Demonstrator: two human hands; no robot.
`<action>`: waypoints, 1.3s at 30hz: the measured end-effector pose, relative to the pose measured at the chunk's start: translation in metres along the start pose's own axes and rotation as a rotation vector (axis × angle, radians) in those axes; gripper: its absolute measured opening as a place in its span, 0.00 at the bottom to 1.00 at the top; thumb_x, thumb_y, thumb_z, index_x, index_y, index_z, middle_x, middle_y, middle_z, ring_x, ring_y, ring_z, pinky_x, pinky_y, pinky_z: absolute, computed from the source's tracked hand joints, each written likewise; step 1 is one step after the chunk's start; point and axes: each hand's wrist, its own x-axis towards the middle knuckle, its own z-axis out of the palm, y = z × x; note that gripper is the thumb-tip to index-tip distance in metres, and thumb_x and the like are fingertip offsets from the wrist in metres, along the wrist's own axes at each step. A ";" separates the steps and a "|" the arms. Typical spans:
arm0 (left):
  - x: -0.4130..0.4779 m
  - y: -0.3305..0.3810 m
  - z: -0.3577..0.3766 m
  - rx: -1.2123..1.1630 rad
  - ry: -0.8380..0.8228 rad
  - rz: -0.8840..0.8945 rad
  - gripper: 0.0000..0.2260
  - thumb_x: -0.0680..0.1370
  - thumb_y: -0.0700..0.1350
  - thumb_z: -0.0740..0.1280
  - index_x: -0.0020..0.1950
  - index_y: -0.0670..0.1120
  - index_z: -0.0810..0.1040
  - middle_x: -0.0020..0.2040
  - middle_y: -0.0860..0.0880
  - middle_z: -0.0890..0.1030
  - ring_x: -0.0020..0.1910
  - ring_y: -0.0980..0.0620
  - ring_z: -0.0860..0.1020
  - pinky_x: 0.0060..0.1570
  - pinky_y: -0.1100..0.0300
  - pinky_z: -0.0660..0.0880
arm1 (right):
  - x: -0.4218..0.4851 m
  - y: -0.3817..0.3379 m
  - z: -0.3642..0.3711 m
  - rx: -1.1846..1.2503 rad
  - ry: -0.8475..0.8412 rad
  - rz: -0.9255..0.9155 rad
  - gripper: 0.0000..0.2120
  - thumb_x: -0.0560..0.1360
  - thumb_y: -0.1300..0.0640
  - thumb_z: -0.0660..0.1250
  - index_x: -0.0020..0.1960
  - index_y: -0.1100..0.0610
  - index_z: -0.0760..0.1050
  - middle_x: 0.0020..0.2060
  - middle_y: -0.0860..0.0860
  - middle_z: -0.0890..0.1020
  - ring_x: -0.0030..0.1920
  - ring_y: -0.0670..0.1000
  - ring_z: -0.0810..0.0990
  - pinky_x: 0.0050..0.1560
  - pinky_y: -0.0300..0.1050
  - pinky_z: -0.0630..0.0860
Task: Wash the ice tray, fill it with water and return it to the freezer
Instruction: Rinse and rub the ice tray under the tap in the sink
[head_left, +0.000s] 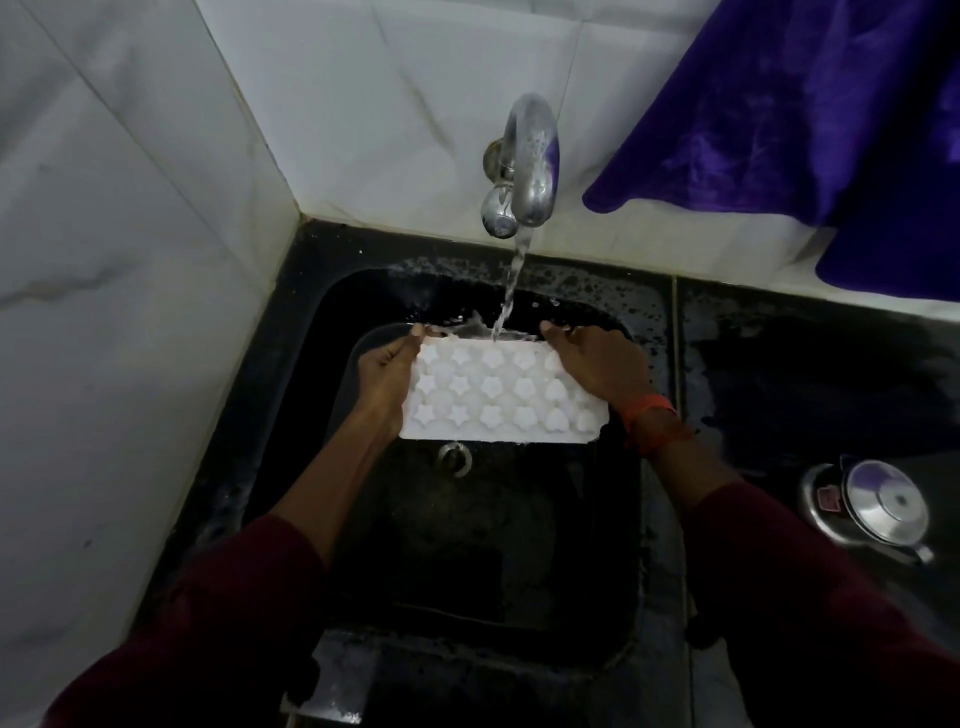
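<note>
Left hand (387, 376) partly behind ice tray (498, 397), right hand (597, 366) covering its corner

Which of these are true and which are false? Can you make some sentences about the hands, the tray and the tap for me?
1. Water runs from the tap onto the ice tray. True.
2. Only one hand holds the tray. False: the left hand and the right hand hold its two ends.
3. The tray is red. False: it is white.
4. The tray is held over the black sink. True.
5. A purple cloth hangs on the right. True.
</note>
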 end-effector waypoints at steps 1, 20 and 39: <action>0.001 0.001 -0.002 0.001 0.014 0.005 0.12 0.77 0.52 0.72 0.42 0.44 0.84 0.38 0.46 0.85 0.38 0.46 0.84 0.41 0.49 0.83 | -0.001 0.005 -0.002 0.104 -0.025 0.039 0.29 0.77 0.29 0.55 0.43 0.54 0.78 0.49 0.57 0.83 0.54 0.60 0.81 0.51 0.49 0.72; 0.012 -0.004 -0.027 -0.098 0.005 -0.198 0.28 0.77 0.68 0.61 0.60 0.45 0.79 0.54 0.43 0.83 0.52 0.42 0.82 0.54 0.44 0.80 | -0.062 -0.023 0.017 1.013 0.010 -0.284 0.13 0.81 0.56 0.67 0.64 0.56 0.75 0.58 0.49 0.82 0.59 0.47 0.81 0.59 0.43 0.78; 0.009 -0.024 -0.044 -0.177 0.008 -0.153 0.15 0.80 0.34 0.62 0.67 0.40 0.74 0.60 0.40 0.80 0.54 0.44 0.80 0.47 0.50 0.80 | -0.095 0.041 0.066 0.698 0.015 -0.244 0.22 0.68 0.64 0.78 0.44 0.35 0.82 0.71 0.51 0.71 0.70 0.36 0.67 0.70 0.58 0.71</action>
